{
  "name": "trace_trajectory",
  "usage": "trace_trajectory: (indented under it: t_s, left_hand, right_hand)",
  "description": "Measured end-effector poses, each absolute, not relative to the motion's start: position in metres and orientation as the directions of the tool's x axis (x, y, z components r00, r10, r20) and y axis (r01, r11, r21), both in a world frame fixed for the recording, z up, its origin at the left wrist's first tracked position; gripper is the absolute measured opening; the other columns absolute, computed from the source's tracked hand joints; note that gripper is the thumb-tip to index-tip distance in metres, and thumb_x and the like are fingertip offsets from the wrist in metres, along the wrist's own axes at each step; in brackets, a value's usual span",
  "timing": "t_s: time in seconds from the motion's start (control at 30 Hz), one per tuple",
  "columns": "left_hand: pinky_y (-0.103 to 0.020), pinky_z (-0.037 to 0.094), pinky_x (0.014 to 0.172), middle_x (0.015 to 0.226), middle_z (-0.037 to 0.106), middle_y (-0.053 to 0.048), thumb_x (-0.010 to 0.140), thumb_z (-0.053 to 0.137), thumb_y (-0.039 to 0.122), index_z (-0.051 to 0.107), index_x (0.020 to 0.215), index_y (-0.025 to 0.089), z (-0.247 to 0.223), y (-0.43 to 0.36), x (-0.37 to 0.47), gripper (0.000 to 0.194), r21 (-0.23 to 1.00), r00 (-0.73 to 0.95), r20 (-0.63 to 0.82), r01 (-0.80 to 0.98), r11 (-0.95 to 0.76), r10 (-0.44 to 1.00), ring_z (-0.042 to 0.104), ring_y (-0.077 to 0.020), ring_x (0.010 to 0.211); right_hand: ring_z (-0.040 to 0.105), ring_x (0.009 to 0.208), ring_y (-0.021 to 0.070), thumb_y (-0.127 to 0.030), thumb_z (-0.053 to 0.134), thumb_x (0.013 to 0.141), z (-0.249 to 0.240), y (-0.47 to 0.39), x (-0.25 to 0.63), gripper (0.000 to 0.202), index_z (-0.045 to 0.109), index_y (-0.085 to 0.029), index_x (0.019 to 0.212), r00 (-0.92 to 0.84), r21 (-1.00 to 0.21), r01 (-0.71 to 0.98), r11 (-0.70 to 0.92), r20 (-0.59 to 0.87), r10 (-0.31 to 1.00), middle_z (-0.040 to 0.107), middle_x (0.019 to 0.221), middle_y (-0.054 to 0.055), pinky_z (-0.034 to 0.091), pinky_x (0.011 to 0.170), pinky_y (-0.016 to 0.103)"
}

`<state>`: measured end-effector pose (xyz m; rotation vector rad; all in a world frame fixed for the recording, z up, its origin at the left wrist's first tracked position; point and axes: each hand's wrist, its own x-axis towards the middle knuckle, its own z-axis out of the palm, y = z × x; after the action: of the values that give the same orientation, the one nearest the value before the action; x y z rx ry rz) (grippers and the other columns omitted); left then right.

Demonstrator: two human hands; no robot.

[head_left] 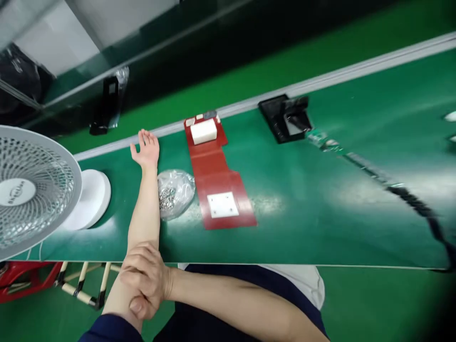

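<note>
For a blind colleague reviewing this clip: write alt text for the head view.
The left hand lies open on a green bench, arm outstretched, while the right hand grips that arm near the elbow. Beside the arm sit a clear bag of small metal parts, a red fixture and a white fan.

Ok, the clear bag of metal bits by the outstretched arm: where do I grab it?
Probably pinch the bag at its loose crumpled top, from above. The metal parts sit low on its arm side, so the plastic there is slack. The left hand lies open just beyond it; the right hand grips the left elbow.
</note>
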<state>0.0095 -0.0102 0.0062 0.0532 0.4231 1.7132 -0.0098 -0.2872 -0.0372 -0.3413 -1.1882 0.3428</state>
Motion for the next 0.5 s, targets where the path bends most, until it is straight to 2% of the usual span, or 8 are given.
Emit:
trace_trajectory:
  t_s: [0.07, 0.13, 0.2, 0.27, 0.37, 0.43, 0.5]
  left_hand:
    - [-0.026, 0.048, 0.085, 0.092, 0.063, -0.005, 0.097, 0.029, 0.051, 0.052, 0.113, 0.012, 0.008, -0.013, 0.012, 0.048, 0.289, -0.186, -0.193, -0.949, -0.125, 0.963, 0.058, -0.0108, 0.096]
    - [-0.027, 0.049, 0.085, 0.092, 0.064, -0.005, 0.096, 0.033, 0.048, 0.051, 0.116, 0.012, 0.01, -0.017, 0.013, 0.045, 0.282, -0.183, -0.185, -0.951, -0.126, 0.966, 0.06, -0.012, 0.094]
    - [-0.028, 0.049, 0.084, 0.094, 0.064, -0.007, 0.095, 0.035, 0.047, 0.05, 0.118, 0.012, 0.01, -0.02, 0.015, 0.044, 0.279, -0.18, -0.182, -0.952, -0.125, 0.967, 0.061, -0.0128, 0.093]
    - [-0.027, 0.05, 0.084, 0.095, 0.064, -0.007, 0.095, 0.036, 0.048, 0.049, 0.119, 0.012, 0.01, -0.022, 0.016, 0.045, 0.276, -0.183, -0.181, -0.953, -0.128, 0.966, 0.061, -0.0133, 0.093]
    - [-0.028, 0.05, 0.084, 0.098, 0.064, -0.008, 0.095, 0.037, 0.048, 0.05, 0.119, 0.012, 0.009, -0.021, 0.017, 0.046, 0.279, -0.183, -0.179, -0.952, -0.129, 0.967, 0.061, -0.0144, 0.093]
    - [-0.029, 0.05, 0.085, 0.1, 0.063, -0.009, 0.094, 0.038, 0.047, 0.049, 0.12, 0.011, 0.009, -0.021, 0.017, 0.046, 0.295, -0.172, -0.18, -0.949, -0.114, 0.968, 0.062, -0.0156, 0.093]
    - [-0.032, 0.051, 0.087, 0.101, 0.063, -0.01, 0.095, 0.037, 0.048, 0.049, 0.121, 0.011, 0.01, -0.021, 0.019, 0.047, 0.317, -0.163, -0.189, -0.944, -0.097, 0.968, 0.062, -0.0166, 0.094]
  right_hand:
    - [0.061, 0.074, 0.0183, -0.071, 0.039, 0.086, -0.048, -0.272, -0.016, 0.056, 0.055, -0.018, 0.085, 0.343, -0.335, -0.036, 0.942, 0.881, 0.326, 0.062, 0.09, 0.002, 0.045, 0.059, 0.034]
    - [0.062, 0.074, 0.0165, -0.07, 0.036, 0.089, -0.056, -0.269, -0.019, 0.056, 0.057, -0.018, 0.083, 0.332, -0.325, -0.001, 0.946, 0.892, 0.306, 0.063, 0.092, 0.0, 0.047, 0.059, 0.033]
    - [0.063, 0.076, 0.0157, -0.065, 0.028, 0.094, -0.056, -0.275, -0.017, 0.056, 0.058, -0.018, 0.085, 0.304, -0.384, -0.02, 0.923, 0.878, 0.371, 0.064, 0.092, 0.0, 0.052, 0.068, 0.034]
    - [0.063, 0.078, 0.0171, -0.058, 0.025, 0.096, -0.047, -0.282, -0.01, 0.054, 0.059, -0.017, 0.088, 0.223, -0.512, -0.061, 0.857, 0.83, 0.512, 0.064, 0.088, 0.003, 0.053, 0.078, 0.037]
    - [0.063, 0.082, 0.0213, -0.051, 0.038, 0.094, -0.02, -0.291, 0.007, 0.041, 0.06, -0.017, 0.085, -0.102, -0.685, -0.004, 0.729, 0.725, 0.681, 0.062, 0.087, 0.006, 0.053, 0.084, 0.04]
    - [0.062, 0.087, 0.0225, -0.047, 0.046, 0.095, -0.003, -0.297, 0.018, 0.035, 0.062, -0.018, 0.085, -0.262, -0.687, 0.072, 0.723, 0.686, 0.679, 0.062, 0.089, 0.007, 0.053, 0.084, 0.039]
    - [0.061, 0.092, 0.0209, -0.043, 0.047, 0.097, 0.004, -0.309, 0.022, 0.032, 0.065, -0.018, 0.087, -0.296, -0.645, 0.092, 0.759, 0.71, 0.639, 0.062, 0.094, 0.006, 0.053, 0.086, 0.035]
